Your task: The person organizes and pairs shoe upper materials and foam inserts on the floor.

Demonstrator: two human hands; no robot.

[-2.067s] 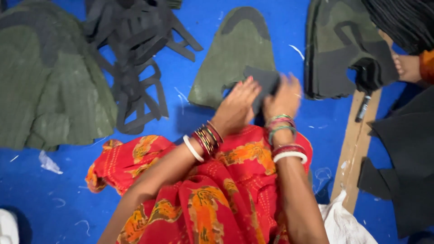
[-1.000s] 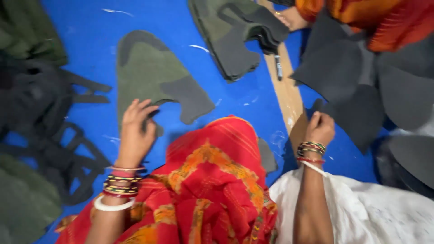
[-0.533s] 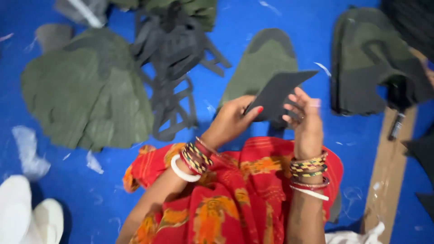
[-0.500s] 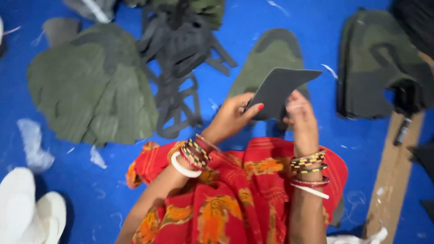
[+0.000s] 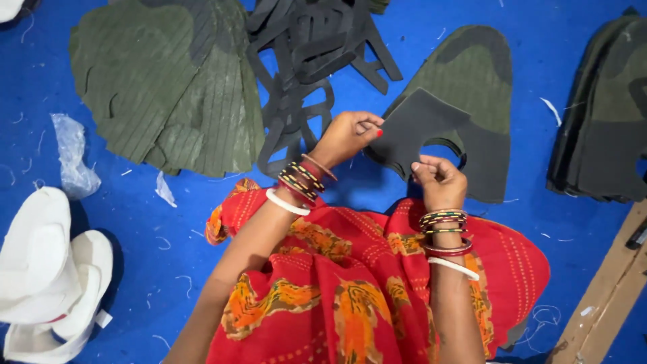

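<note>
**Blue floor strewn with cut material**

A bright blue floor covering [image 5: 168, 222] fills the view, evenly lit and flecked with pale thread scraps. At ten o'clock lies a fanned pile of olive ribbed pieces [image 5: 168, 87]; at twelve, tangled black offcuts [image 5: 310, 54]. White moulded shapes [image 5: 47, 269] sit at eight o'clock, a wooden plank [image 5: 606, 296] at four.

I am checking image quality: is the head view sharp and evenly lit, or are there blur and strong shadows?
Head view: sharp, evenly lit, no glare; only soft shadows under the left hand and right hand holding the dark cut piece above the blue surface.
</note>
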